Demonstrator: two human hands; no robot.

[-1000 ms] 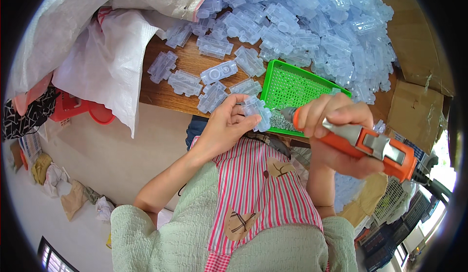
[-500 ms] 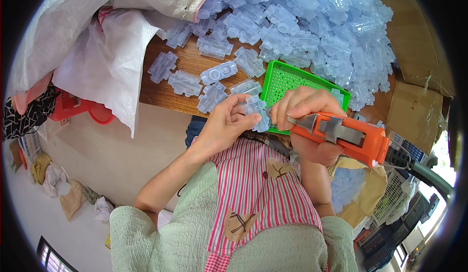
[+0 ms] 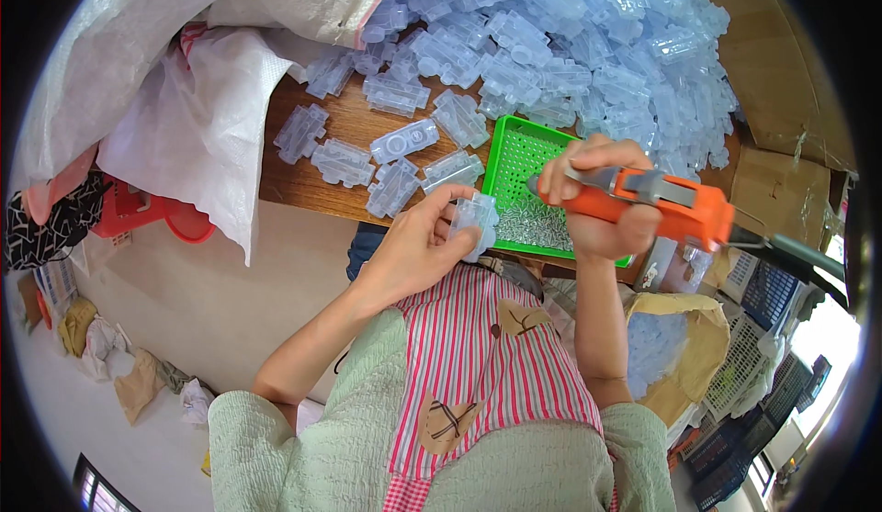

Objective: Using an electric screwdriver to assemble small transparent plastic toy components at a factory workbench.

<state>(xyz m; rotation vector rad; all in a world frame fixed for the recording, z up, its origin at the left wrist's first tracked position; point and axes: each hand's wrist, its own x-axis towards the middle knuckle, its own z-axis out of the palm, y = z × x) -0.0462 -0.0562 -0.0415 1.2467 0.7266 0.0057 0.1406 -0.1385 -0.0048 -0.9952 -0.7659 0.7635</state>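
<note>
My left hand [image 3: 415, 247] pinches a translucent bluish plastic housing [image 3: 476, 218] between thumb and fingers, near the table's front edge. My right hand [image 3: 599, 191] is wrapped round an orange electric screwdriver [image 3: 691, 223] with a dark cable at its back end. The screwdriver's tip points left, over a green perforated tray [image 3: 497, 154]; whether it touches anything in there I cannot tell. Many small silvery screws [image 3: 535, 225] lie in the near part of the tray. Several more plastic housings [image 3: 343, 163] are spread on the wooden table to the left of it.
A large heap of the same housings [image 3: 588, 44] covers the table's far side. White woven sacks [image 3: 184, 126] hang over its left end. Brown cardboard [image 3: 781, 195] stands at the right, and a paper sack [image 3: 703, 328] of bluish pieces sits below. A red basket [image 3: 188, 218] is at the left.
My right hand and the screwdriver have moved away from the held housing to above the tray, uncovering the screws. The left hand keeps its housing, now slightly turned and lower.
</note>
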